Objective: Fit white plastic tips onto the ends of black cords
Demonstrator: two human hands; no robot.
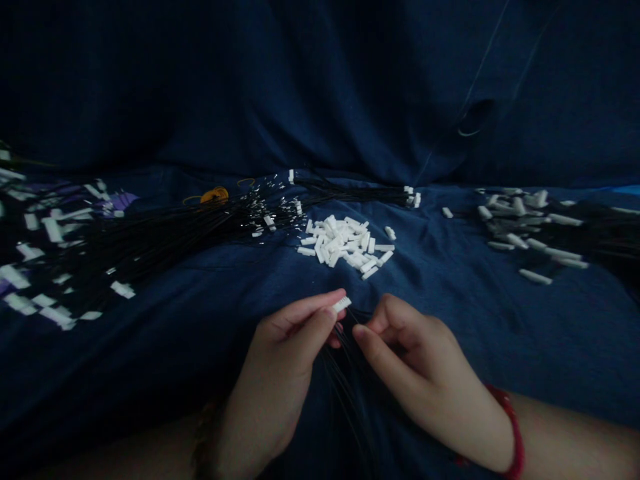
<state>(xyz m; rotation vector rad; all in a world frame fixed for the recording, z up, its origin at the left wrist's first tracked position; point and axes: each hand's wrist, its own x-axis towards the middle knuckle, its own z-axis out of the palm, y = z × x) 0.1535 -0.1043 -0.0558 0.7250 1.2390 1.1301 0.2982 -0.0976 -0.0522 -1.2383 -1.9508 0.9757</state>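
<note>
Now, the left hand (281, 359), nearly closed, pinches a white connector housing (343, 305) at six o'clock from the housing pile (341, 243); the right hand (427, 367), also almost closed, holds a thin black wire (353, 316).

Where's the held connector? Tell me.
In the head view, just below and right of centre: the connector is pinched in the left hand, below the white pile.

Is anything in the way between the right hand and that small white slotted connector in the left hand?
Nothing solid that I can see: only thin black wires run near the short gap between the right hand and the small white slotted connector at the left hand's fingertips.
</note>
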